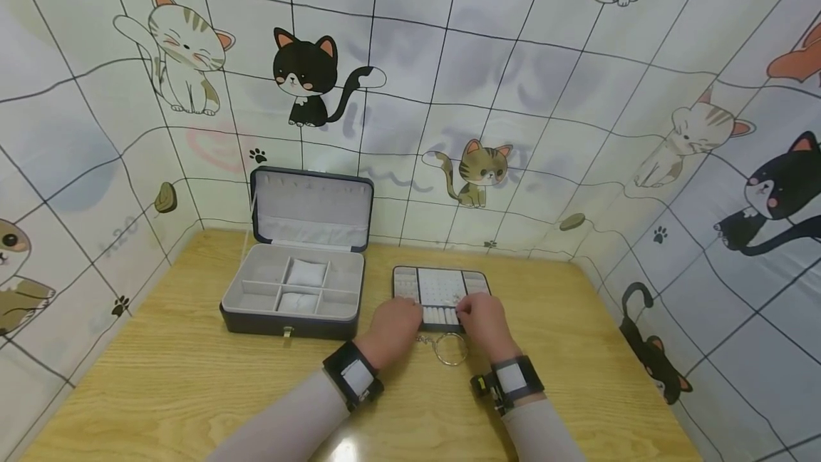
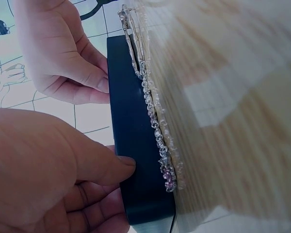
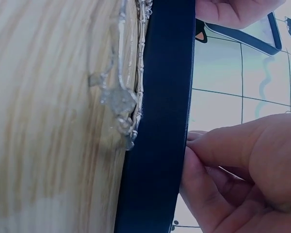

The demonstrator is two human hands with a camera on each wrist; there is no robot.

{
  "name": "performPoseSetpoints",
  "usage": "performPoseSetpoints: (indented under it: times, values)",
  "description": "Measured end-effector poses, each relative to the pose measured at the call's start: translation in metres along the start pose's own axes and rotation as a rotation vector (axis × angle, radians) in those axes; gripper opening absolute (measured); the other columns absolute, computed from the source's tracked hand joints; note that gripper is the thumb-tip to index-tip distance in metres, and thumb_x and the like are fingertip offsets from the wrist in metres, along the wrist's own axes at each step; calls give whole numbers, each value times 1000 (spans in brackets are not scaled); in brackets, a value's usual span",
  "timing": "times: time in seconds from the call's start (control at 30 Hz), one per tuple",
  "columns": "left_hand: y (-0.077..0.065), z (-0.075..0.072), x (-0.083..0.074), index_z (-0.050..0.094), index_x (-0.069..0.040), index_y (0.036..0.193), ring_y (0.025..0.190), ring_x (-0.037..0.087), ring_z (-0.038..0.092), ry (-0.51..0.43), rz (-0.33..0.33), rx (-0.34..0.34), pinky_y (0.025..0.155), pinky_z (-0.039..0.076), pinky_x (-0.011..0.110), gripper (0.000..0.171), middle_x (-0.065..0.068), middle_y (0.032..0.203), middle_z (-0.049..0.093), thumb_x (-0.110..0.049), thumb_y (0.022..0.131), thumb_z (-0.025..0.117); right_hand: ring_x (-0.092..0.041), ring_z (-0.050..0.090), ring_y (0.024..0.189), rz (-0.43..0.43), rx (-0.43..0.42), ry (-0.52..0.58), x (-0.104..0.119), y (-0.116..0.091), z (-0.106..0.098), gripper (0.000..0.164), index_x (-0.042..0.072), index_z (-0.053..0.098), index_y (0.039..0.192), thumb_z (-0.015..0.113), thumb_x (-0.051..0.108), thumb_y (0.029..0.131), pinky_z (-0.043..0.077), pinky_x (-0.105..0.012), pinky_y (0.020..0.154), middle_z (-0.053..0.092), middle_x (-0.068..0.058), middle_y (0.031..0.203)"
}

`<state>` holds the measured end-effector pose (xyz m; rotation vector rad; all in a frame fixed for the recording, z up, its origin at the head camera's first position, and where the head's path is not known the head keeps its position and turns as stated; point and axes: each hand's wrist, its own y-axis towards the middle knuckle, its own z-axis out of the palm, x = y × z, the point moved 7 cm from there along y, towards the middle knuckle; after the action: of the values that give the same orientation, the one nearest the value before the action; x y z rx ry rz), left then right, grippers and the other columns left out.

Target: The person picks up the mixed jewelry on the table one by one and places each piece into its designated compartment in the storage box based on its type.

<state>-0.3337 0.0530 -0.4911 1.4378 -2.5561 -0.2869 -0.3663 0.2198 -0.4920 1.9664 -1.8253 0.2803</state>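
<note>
A jewelry tray [image 1: 440, 287] with a dark outer wall, pale compartments and padded ring rolls lies on the table. My left hand [image 1: 393, 330] grips its front left corner, thumb on the outer wall and the other fingers curled behind the edge. Over the right end of the ring rolls, my right hand [image 1: 487, 321] pinches with thumb and forefinger; the small item there is mostly hidden, and I cannot tell its kind. A bangle [image 1: 451, 349] lies against the tray's front, and a chain bracelet with clear and pink stones [image 2: 157, 131] stretches beside it along the wall.
To the left stands an open dark jewelry box [image 1: 291, 323], its lid [image 1: 312, 209] raised toward the wall. Two white cushions [image 1: 306, 273] sit in its divided compartments. Cat-print cloth [image 1: 410, 91] hangs around the back and sides of the wooden table [image 1: 545, 319].
</note>
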Motion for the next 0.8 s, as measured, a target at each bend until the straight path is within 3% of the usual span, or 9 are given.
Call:
performPoseSetpoints:
  times: [0.37,0.8]
  values:
    - [1,0,0,73,-13,91,74,17,66,-17,-16,34,62,57,32,4,2,82,69,-11,95,72,-21,72,83,-36,-35,-23,2,0,-2,9,8,81,83,79,0,88,61,-42,77,80,-7,87]
    - [1,1,0,73,-13,91,75,17,66,-10,-1,-2,61,57,32,4,1,82,69,-12,95,72,-22,73,85,-34,-34,-26,2,0,0,8,8,81,83,80,2,88,62,-43,80,80,-6,87]
